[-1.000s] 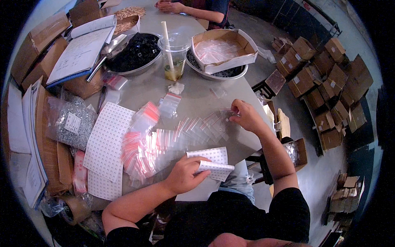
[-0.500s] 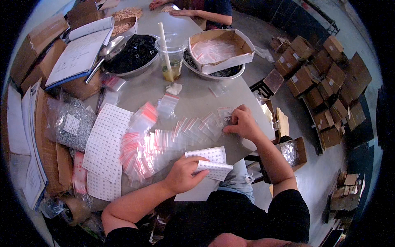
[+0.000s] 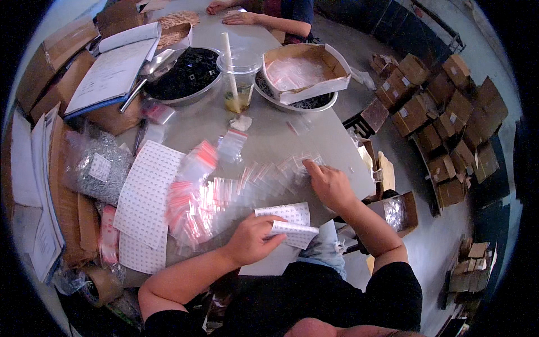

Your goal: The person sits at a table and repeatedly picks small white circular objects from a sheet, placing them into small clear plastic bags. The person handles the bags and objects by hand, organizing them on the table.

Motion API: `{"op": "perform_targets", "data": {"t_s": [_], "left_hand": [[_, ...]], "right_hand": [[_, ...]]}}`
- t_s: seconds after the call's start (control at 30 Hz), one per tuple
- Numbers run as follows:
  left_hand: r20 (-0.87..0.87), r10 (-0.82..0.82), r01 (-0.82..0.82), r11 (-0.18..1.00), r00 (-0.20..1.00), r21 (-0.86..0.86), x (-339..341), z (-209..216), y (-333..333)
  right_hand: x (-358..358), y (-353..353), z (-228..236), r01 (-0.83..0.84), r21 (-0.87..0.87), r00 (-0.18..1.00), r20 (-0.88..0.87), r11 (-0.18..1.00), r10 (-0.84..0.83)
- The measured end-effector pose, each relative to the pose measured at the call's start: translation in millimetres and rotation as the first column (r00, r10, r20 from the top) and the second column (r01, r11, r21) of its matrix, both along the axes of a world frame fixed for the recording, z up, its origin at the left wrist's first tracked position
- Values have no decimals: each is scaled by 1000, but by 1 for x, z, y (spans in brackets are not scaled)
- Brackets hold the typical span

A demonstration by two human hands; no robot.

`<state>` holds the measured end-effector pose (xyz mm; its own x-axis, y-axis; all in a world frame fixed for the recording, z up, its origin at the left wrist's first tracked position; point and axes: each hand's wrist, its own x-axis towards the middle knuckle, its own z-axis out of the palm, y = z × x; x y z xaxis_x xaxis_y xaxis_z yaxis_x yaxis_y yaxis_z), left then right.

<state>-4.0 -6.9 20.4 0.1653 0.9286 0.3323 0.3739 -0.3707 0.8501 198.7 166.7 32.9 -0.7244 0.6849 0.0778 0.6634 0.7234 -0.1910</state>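
Closer to the body than half a second ago, the right hand [image 3: 330,182] touches the rightmost of the overlapping zip bags [image 3: 264,178] on the desk [image 3: 275,137]; whether it pinches one, I cannot tell. The left hand [image 3: 255,240] grips a folded label sheet [image 3: 294,229]. One metal bowl [image 3: 188,101] holds black pieces; a carton [image 3: 317,91] of bags rests on another.

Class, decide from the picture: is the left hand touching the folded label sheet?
Touching. The head view shows the left hand gripping the folded label sheet by its left end.
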Motion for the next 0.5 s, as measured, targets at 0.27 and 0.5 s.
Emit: {"op": "perform_targets", "data": {"t_s": [0.27, 0.5], "left_hand": [[27, 88, -88, 996, 996, 4, -1, 0, 0], [50, 86, -83, 995, 995, -60, -2, 2, 4]], "right_hand": [[-22, 69, 52, 102, -266, 777, -580, 959, -244], [-94, 188, 81, 215, 162, 740, -671, 963, -52]]}}
